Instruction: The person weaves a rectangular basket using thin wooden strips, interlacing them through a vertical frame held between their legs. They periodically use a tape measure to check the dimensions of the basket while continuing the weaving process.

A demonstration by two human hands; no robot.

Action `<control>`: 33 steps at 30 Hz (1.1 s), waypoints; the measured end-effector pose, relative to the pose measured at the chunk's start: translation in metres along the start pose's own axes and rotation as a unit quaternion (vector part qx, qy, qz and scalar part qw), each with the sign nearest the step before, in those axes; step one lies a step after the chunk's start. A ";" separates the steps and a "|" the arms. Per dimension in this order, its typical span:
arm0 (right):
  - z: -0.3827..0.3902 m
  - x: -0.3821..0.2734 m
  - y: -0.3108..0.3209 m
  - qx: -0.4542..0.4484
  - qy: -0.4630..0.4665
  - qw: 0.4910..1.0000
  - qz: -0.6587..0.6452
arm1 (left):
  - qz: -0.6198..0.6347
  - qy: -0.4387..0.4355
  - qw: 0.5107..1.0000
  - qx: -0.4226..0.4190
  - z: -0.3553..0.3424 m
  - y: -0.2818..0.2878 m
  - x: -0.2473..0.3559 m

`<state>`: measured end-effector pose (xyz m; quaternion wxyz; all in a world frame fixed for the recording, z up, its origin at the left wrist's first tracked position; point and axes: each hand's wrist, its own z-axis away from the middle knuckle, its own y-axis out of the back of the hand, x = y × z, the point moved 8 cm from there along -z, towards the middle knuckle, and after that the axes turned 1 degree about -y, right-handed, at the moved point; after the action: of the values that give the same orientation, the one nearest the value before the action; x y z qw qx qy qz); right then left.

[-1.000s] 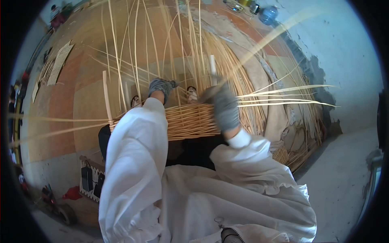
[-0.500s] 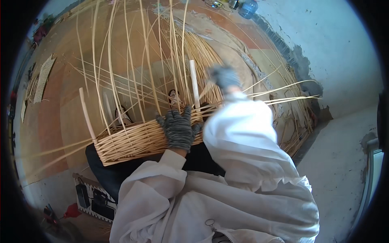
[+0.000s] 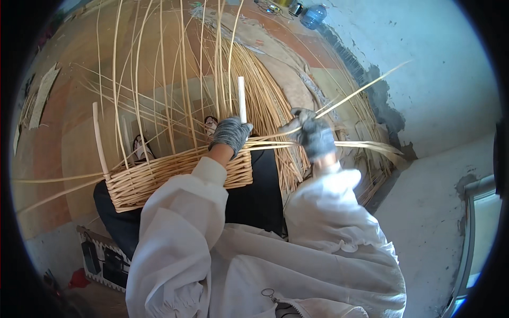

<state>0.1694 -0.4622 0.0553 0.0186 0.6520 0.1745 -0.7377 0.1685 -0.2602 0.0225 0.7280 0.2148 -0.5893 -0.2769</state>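
Observation:
A half-woven wicker basket (image 3: 159,183) rests across my lap, with tall upright rods (image 3: 183,79) rising from it. My left hand (image 3: 229,137), in a grey glove, is closed at its right end, beside the base of a thick pale corner post (image 3: 242,98). Another peeled post (image 3: 99,135) stands at the left corner. Out to the right, my gloved right hand (image 3: 314,135) is slightly blurred and closed round a long wicker rod (image 3: 366,89) slanting up and right. More weaving rods (image 3: 366,144) stretch from the basket's right end past this hand.
A large bundle of loose wicker (image 3: 265,85) lies on the floor beyond the basket. The wall (image 3: 435,79) is on the right, with a blue water jug (image 3: 314,17) at its far end. Loose rod ends stick out left of the basket. A framed black panel (image 3: 114,265) lies lower left.
My left hand has moved from the middle of the basket's rim to its right end, fingers now curled. The right hand has come down and nearer, and the rod's free end points higher.

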 end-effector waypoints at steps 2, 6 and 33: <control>0.016 -0.031 -0.030 -0.068 0.046 0.983 0.164 | -0.072 -0.020 0.997 0.009 0.009 -0.001 0.011; 0.002 -0.077 -0.084 -0.157 0.165 0.786 0.575 | -0.295 -0.114 0.910 0.270 0.057 -0.007 0.068; -0.051 0.072 -0.070 0.093 -0.076 0.810 0.575 | 0.080 -0.299 0.920 0.240 0.068 0.069 -0.012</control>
<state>0.1893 -0.3673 -0.0029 0.3918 0.5738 -0.3029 -0.6523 0.1111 -0.1992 0.0724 0.4639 0.2422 -0.8437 -0.1193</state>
